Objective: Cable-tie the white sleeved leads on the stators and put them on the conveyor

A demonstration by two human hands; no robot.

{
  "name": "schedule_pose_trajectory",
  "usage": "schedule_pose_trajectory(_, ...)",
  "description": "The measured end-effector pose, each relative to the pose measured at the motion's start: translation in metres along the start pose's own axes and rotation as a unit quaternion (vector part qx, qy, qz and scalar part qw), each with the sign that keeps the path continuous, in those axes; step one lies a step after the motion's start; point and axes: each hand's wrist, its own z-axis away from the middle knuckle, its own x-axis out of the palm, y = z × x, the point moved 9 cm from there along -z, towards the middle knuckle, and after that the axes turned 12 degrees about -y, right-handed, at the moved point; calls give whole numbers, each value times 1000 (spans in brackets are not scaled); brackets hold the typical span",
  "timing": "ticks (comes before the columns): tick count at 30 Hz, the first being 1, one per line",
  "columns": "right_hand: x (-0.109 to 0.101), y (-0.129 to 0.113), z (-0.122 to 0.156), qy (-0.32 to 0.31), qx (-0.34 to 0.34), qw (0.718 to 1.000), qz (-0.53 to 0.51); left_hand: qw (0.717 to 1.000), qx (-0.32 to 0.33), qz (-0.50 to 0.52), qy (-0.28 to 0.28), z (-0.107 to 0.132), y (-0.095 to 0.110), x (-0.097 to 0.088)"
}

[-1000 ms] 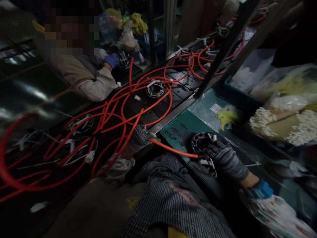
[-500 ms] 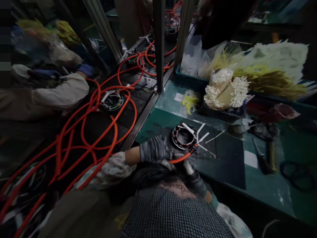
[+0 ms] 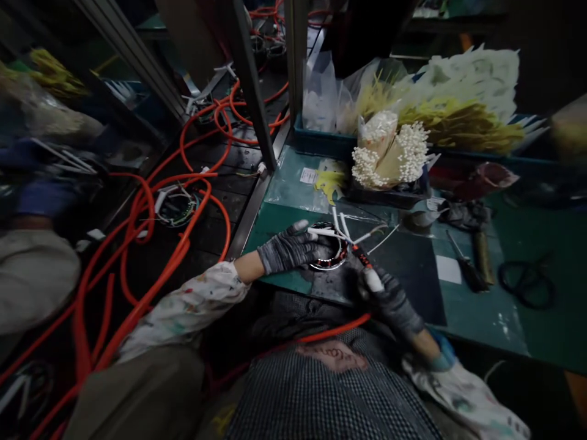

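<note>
A round motor stator (image 3: 331, 252) with white sleeved leads lies on the green bench mat (image 3: 293, 220) in front of me. My gloved left hand (image 3: 290, 248) rests on the stator's left rim, fingers curled over it. My gloved right hand (image 3: 389, 298) grips a pen-like tool (image 3: 367, 270) with a red and white body, its tip at the stator's right side. An orange hose (image 3: 334, 332) runs from that tool across my lap.
Loops of orange hose (image 3: 151, 201) and another stator (image 3: 177, 208) lie on the dark conveyor at left, beside a co-worker's sleeve (image 3: 32, 281). A blue bin (image 3: 321, 142) with white and yellow sleeving stands behind. Hand tools (image 3: 481, 260) and metal posts (image 3: 250, 91) are nearby.
The view swung right. My left hand moved from the hose onto the stator's rim. My right hand raised the tool to the stator's right side, and the hose dropped onto my lap.
</note>
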Motion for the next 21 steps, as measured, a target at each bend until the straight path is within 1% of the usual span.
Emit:
schedule_pose_trajectory(1,-16,-8,-7,9,-3,999,53,1000,-9,7,13,2,0,0)
schedule_pose_trajectory(2,-28,-17,-16,8,-8,992,128,999,-18,13,24,5,1,-2)
schedule_pose_trajectory(3,-35,-24,-25,1,-18,979,202,999,-23,15,29,7,2,-3)
schedule_pose_trajectory(4,-37,-29,-33,-9,-34,961,274,999,-25,12,28,9,3,-6)
schedule_pose_trajectory(5,-36,-32,-41,-16,-55,941,334,1000,-24,4,21,11,5,-9)
schedule_pose_trajectory(6,-34,-33,-46,-10,-81,922,378,1000,-18,-6,8,12,6,-13)
schedule_pose_trajectory(7,-31,-33,-49,13,-111,903,415,1000,-12,-18,-7,13,6,-18)
schedule_pose_trajectory(8,-28,-33,-48,50,-142,881,448,999,-6,-27,-22,13,4,-24)
schedule_pose_trajectory(10,-19,-36,-42,118,-214,828,505,999,13,-32,-37,11,0,-39)
schedule_pose_trajectory(11,-11,-39,-39,124,-253,800,529,999,30,-28,-35,8,-1,-46)
schedule_pose_trajectory(12,0,-43,-37,103,-294,773,553,998,47,-23,-22,5,-2,-55)
schedule_pose_trajectory(14,22,-50,-40,7,-358,722,593,996,87,-17,16,-4,0,-68)
schedule_pose_trajectory(16,35,-60,-50,-97,-382,684,614,992,112,-29,42,-13,3,-73)
schedule_pose_trajectory(17,37,-65,-56,-138,-385,673,616,991,114,-43,47,-18,4,-73)
schedule_pose_trajectory(19,38,-74,-65,-197,-391,664,606,990,107,-79,34,-24,4,-68)
schedule_pose_trajectory(21,38,-76,-67,-225,-409,663,585,989,94,-112,4,-27,3,-62)
